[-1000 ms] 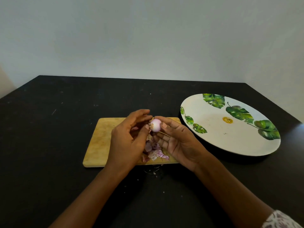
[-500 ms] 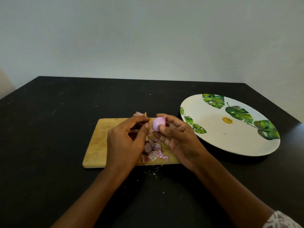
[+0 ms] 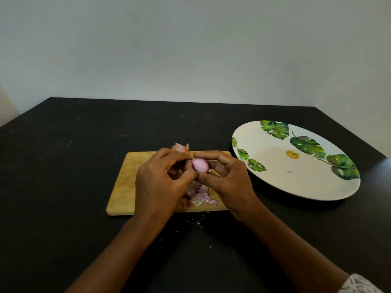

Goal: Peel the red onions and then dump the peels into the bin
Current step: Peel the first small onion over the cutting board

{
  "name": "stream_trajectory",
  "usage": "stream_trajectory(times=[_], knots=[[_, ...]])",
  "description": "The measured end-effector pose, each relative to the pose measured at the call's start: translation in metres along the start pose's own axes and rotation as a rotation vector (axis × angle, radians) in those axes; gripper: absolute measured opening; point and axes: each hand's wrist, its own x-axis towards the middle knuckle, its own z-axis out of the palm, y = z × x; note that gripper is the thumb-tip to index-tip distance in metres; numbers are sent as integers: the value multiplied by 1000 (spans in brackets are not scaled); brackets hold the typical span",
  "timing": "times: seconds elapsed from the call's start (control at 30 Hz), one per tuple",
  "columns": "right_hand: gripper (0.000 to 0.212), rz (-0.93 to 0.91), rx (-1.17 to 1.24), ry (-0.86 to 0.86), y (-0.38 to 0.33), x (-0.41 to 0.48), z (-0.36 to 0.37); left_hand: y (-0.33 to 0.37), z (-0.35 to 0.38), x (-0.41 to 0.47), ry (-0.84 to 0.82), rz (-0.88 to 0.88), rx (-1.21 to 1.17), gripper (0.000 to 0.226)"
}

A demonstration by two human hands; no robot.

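peeling check: both hands on one red onion above the board

- red onion [image 3: 200, 165]: small, pale pink, smooth and mostly bare of skin. it is held in the air just above the middle of the wooden cutting board [image 3: 124, 187], not resting on it.
- right hand [image 3: 228, 182]: curled round the onion's right side, with the forefinger over the top and the thumb below it. that is a pinch grip carrying the onion.
- left hand [image 3: 158, 182]: fingers curled, with the thumb and forefinger tips nipping the onion's left end. can't tell whether a strip of skin sits between those tips.
- the two hands meet at the onion, fingertips nearly touching, and both forearms come in from the near edge.
- peels [image 3: 201, 195]: a loose heap of pink and white skins lies on the near right part of the board, below the hands and partly hidden by them.
- more peel [image 3: 179, 147]: a smaller pinkish clump shows past the board's far edge, behind the left hand's knuckles.
- scraps [image 3: 195, 222]: a few tiny flakes lie on the black surface [image 3: 63, 166] just off the board's near edge.
- plate [image 3: 296, 187]: large and white with a green leaf print. it sits on the surface to the right of the board, close but apart, with a small yellow smear [image 3: 292, 154] near its middle.
- patterned sleeve [image 3: 359, 284]: shows at the right wrist end, bottom right corner.
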Motion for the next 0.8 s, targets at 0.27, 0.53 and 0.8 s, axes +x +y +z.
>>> stream_trajectory(times=[0.27, 0.53, 0.8], knots=[[35, -19, -3, -35, 1, 0, 2, 0, -1, -2, 21, 53, 82, 36], [38, 11, 9, -157, -1, -1, 1, -7, -10, 7, 106, 17, 118, 20], [33, 116, 57, -28, -2, -1, 1, 2, -13, 14, 98, -200, -177, 16]])
